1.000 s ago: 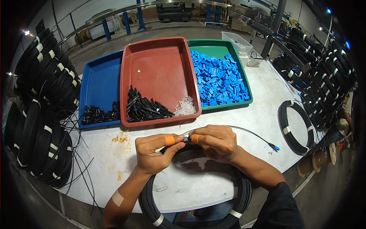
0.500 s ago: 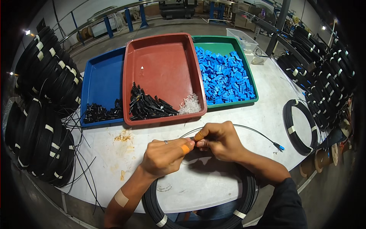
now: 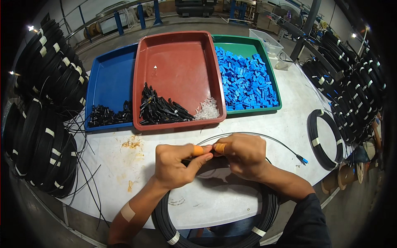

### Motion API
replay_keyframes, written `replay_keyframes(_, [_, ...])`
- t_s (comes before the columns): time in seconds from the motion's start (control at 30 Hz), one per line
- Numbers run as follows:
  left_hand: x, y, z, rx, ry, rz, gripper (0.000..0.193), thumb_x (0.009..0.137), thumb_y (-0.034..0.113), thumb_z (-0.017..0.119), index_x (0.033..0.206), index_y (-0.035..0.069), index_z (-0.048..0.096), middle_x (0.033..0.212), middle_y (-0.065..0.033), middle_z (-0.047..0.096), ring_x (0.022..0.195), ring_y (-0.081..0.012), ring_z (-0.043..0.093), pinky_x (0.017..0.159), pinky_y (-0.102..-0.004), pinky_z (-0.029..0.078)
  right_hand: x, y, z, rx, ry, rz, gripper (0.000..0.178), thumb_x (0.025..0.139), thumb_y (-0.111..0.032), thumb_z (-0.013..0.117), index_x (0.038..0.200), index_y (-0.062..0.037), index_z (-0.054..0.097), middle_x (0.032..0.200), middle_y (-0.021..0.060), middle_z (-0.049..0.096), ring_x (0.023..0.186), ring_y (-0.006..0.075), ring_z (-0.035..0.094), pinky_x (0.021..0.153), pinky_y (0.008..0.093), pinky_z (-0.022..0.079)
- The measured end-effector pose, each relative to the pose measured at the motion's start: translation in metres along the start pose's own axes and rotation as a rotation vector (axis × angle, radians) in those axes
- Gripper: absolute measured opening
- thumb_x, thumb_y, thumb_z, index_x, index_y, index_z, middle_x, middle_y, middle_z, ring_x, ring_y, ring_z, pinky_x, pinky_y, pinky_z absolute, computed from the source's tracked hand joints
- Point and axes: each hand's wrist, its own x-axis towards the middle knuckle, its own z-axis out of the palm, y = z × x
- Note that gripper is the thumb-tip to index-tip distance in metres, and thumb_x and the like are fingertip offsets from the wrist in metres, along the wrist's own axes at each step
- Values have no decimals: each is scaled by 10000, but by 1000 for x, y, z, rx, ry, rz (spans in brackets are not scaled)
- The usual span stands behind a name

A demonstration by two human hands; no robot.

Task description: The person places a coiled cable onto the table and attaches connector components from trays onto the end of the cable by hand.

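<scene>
My left hand (image 3: 175, 165) and my right hand (image 3: 246, 155) meet over the middle of the table, fingers pinched together. Between the fingertips is a small black part (image 3: 212, 152), mostly hidden, so its exact kind does not show. Orange tape wraps a finger on each hand. Below them a coil of black cable (image 3: 271, 206), bound with white bands, lies at the table's near edge. From behind the hands a thin cable (image 3: 271, 137) arcs right and ends in a blue-tipped connector (image 3: 303, 159).
Across the back stand a blue tray (image 3: 111, 78) of short black parts, a red tray (image 3: 178, 62) of long black parts and clear pieces, and a green tray (image 3: 276, 93) of blue clips. Stacked cable coils rise left (image 3: 41, 153) and right (image 3: 359, 95); a single coil (image 3: 316, 140) lies at right.
My left hand has turned, its thumb now below the orange-taped finger. My right hand has rolled over, knuckles more upward. The view has shifted slightly.
</scene>
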Motion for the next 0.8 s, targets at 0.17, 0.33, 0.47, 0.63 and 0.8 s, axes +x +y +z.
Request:
replay_keyframes(0.17, [4,-2,1,379,-55,552,152,757,-50,724,902,-9,742,819,-109,716,697,-170,731,499,-257,536,3,13,-7,760,-361,785,71,857,33,766,838,51,700,792,79,743,692,100,665,608,258,530])
replay_keyframes(0.33, [-2,-7,2,306,-53,561,95,760,-12,761,851,-10,732,776,-118,709,656,-194,725,491,-264,542,9,17,-12,876,-486,843,63,859,57,765,881,61,706,839,105,747,764,125,692,694,265,564])
replay_keyframes(0.47, [-6,-4,1,-49,-20,-26,76,858,-2,754,917,-48,737,787,-132,744,639,-164,723,540,-269,576,0,6,-1,463,-163,349,137,814,26,794,907,22,693,857,125,738,685,205,703,607,310,567])
replay_keyframes(0.63, [3,7,-5,-901,1,-727,161,937,6,712,1010,-137,706,857,-192,738,772,-218,759,623,-268,618,1,-4,3,-82,62,-122,211,694,78,756,874,-10,688,908,143,754,761,275,752,637,324,594])
replay_keyframes(0.8, [-4,7,1,106,-26,75,123,874,21,739,982,-37,744,868,-99,729,657,-162,727,503,-249,534,0,-11,-2,246,-16,322,137,752,135,744,848,51,697,850,172,753,710,227,740,637,305,599])
